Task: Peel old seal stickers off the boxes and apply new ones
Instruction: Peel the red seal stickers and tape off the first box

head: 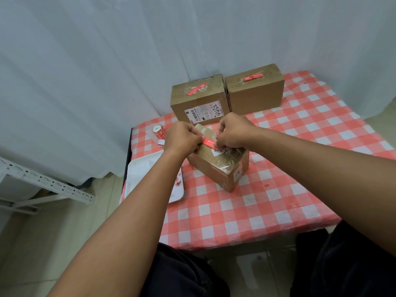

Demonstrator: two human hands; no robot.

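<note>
Sticker [209, 143] lies stretched on box [216, 161] top, between both hands' fingertips; left hand [182, 138] and right hand [232, 132] each pinch an end. Thin, floppy, tacky, probably tears; hold by ends.

Head view, downward, close over table [278, 189]

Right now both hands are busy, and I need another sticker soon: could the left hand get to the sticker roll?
Probably yes: the sticker roll lies just beside the left hand, with nothing between them.
</note>
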